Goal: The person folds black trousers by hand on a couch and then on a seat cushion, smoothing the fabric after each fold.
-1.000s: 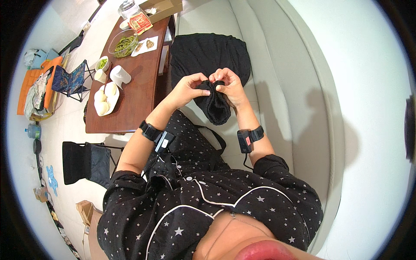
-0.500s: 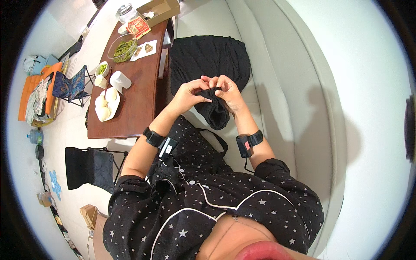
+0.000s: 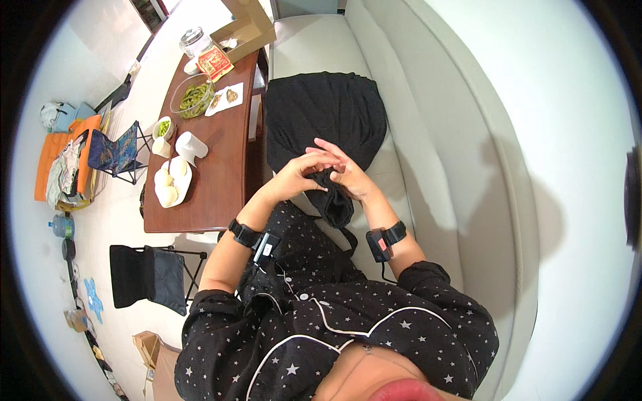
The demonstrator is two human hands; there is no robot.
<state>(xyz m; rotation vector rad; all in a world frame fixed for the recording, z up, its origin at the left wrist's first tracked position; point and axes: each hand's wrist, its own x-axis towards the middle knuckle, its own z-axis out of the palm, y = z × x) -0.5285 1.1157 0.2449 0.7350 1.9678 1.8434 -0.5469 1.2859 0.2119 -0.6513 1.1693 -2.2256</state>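
A black garment [image 3: 324, 110] is spread on the sofa seat in front of me, its exact kind unclear. Its near end is bunched into a thick gathered roll [image 3: 336, 210] that hangs toward my lap. My left hand [image 3: 296, 177] grips this bunch from the left, thumb laid along the cloth. From the right, my right hand [image 3: 353, 179] holds the same bunch with its thumb pressed in, while some of its fingers stretch out over the left fingers. The fingertips behind the cloth are partly hidden.
Left of the sofa [image 3: 418, 174] stands a brown table [image 3: 210, 177] with a plate of pale round items [image 3: 179, 194], white cups [image 3: 192, 146], a glass bowl of green pods [image 3: 194, 107] and a cardboard box [image 3: 251, 37]. Folding chairs [image 3: 164, 274] stand beyond it.
Both hands and the bunched cloth sit lower in the picture, and the whole scene has shifted slightly. My right fingers have straightened from a curled pinch.
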